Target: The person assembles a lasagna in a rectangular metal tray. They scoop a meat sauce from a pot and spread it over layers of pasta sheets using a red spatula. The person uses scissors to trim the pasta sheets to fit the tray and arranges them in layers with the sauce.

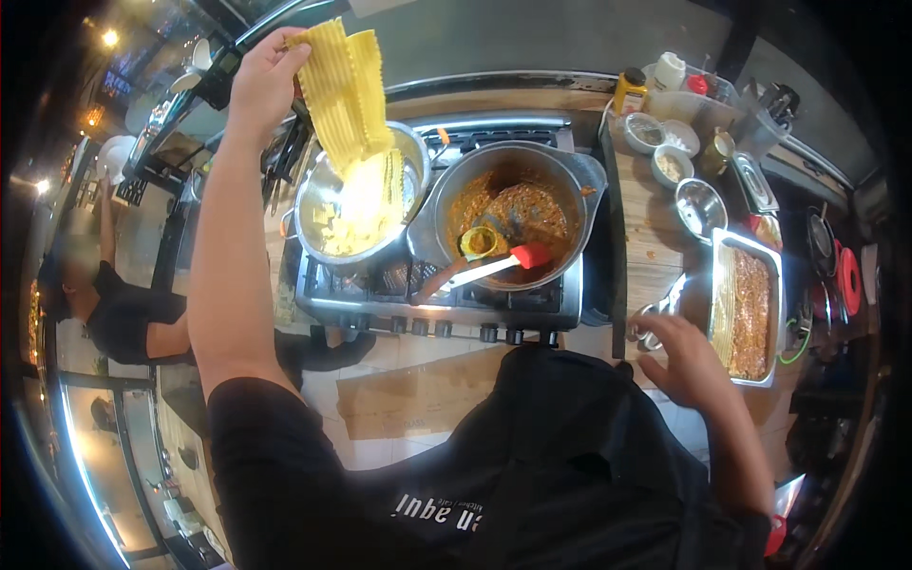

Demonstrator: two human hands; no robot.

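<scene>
The left hand (264,81) pinches the top of a wet pasta sheet (347,90), hanging above the steel pot (356,204) on the stove (446,304). It could tear or slip, seemingly soft. Its long axis runs near-vertical, lower end pointing into the pot. The right hand (686,359) is spread and holds nothing, beside the baking tray (749,304) on the bench (655,247).

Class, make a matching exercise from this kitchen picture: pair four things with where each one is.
Things:
1. lasagna sheets
2. red spatula
3. baking tray
4. right hand

Places:
A. on the counter right of the stove, filled with layered pasta and sauce
B. resting in the pot of meat sauce
C. held up by the left hand above the pasta pot
D. open, beside the tray's near corner

Pairs: 1-C, 2-B, 3-A, 4-D
</scene>
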